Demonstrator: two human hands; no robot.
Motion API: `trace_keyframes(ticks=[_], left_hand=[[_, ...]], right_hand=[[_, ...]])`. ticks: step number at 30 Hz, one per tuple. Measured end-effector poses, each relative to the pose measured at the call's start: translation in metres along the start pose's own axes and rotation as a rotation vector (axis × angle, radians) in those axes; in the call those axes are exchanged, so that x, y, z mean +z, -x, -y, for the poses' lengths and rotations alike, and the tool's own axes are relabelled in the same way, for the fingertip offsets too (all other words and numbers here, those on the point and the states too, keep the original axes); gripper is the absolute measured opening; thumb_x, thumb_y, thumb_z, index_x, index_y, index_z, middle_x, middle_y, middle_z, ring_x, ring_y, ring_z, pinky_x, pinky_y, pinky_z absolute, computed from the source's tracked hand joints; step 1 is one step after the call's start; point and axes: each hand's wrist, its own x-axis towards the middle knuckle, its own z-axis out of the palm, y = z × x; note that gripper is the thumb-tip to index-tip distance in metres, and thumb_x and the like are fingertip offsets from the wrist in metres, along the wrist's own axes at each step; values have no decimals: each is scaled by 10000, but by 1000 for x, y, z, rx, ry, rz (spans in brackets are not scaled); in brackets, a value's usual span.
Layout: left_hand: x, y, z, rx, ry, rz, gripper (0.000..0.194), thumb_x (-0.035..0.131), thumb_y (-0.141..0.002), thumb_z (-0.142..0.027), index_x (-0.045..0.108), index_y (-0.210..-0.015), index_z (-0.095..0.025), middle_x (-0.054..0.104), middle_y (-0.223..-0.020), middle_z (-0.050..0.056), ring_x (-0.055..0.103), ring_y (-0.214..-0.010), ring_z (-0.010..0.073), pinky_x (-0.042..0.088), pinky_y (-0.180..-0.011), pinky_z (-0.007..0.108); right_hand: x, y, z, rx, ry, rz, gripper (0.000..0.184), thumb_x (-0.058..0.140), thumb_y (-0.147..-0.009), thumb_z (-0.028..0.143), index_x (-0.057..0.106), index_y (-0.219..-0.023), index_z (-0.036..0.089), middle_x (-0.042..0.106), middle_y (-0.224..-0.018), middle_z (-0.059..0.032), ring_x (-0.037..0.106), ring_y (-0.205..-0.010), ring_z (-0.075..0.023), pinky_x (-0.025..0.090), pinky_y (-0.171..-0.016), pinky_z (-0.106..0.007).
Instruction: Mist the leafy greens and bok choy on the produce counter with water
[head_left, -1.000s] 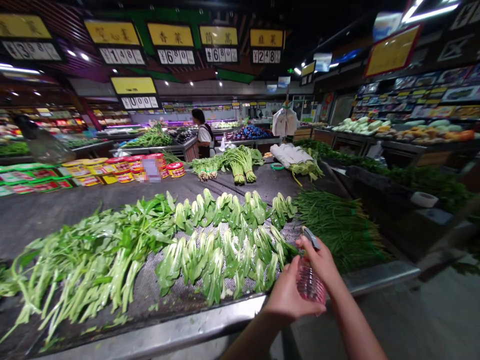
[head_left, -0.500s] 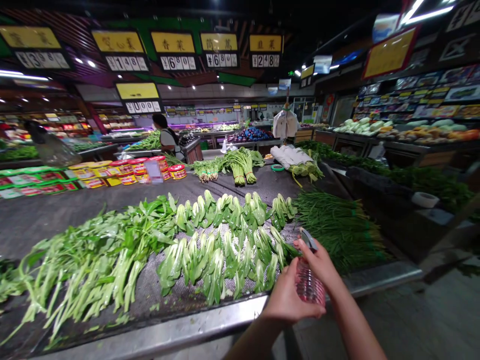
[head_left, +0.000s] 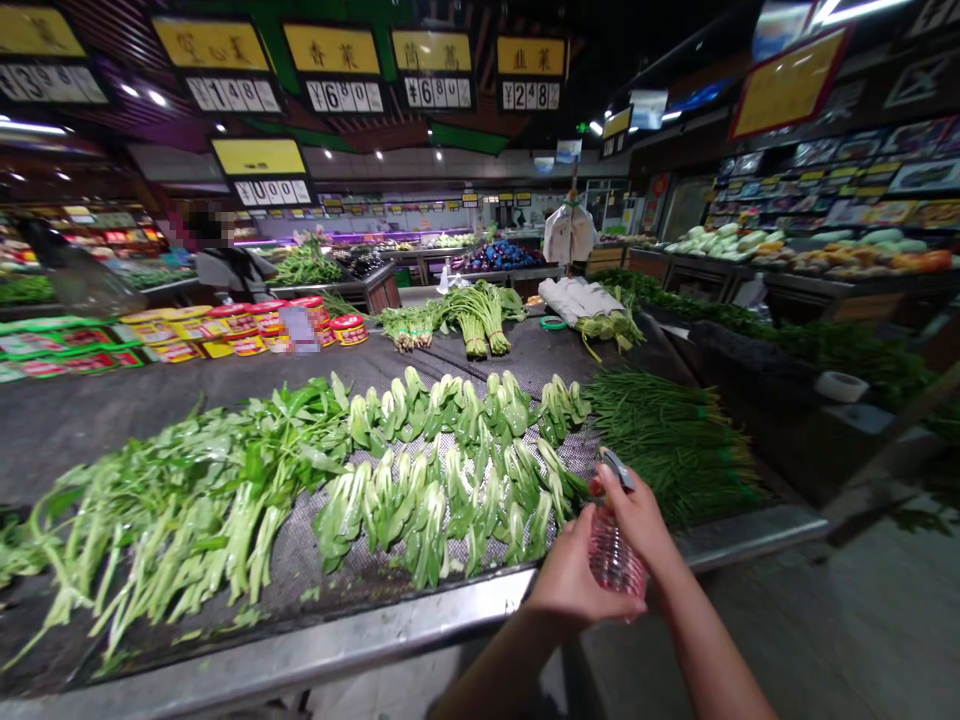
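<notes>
A clear, pinkish ribbed spray bottle with a grey trigger head is held over the stall's front edge. Wrapped round the bottle's body is my left hand. My right hand grips the bottle's neck and trigger from the right side. Just beyond the bottle lie rows of bok choy on a dark mesh mat, their pale stems upward. To the right of them are bundled green chives. Wet long-stemmed leafy greens spread over the left of the stall.
A metal edge runs along the stall's front. Tied green bundles, wrapped greens and stacked round tubs stand at the back. A person is behind the tubs. Price signs hang overhead.
The view has tilted down slightly, so signs and produce sit higher in the picture. Behind the tubs, the person has moved left and nearer. Both hands keep holding the bottle.
</notes>
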Motion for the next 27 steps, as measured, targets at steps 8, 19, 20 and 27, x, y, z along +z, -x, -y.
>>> trace_keyframes(ticks=[8,19,20,27], left_hand=[[3,3,3,-13,-5,-17,1013,870,-389,-289,441,-1304,-218,595,-1154,77,553,-1035,297,443,-920,385],[11,7,18,-50,-118,-15,1142,870,-389,-407,347,-1381,-190,519,-1226,117,510,-1081,306,417,-955,406],[10,7,17,-43,-117,-5,1137,869,-393,-404,348,-1381,-197,523,-1221,113,511,-1079,305,419,-952,406],[10,9,12,-60,-100,28,1138,872,-389,-387,342,-1382,-219,516,-1235,111,510,-1096,312,422,-957,415]], right_hand=[[2,6,3,9,-21,6,414,500,-813,567,653,-842,183,660,-713,-42,584,-619,-182,448,-575,-292],[1,15,-8,55,-75,-36,470,515,-791,592,667,-911,164,696,-817,-74,601,-633,-181,465,-577,-291],[0,16,-7,50,-59,-39,459,511,-796,589,667,-881,166,686,-776,-67,588,-612,-177,460,-568,-288],[-1,19,-11,78,-99,-45,487,518,-789,594,657,-987,171,685,-782,-68,616,-668,-197,482,-596,-295]])
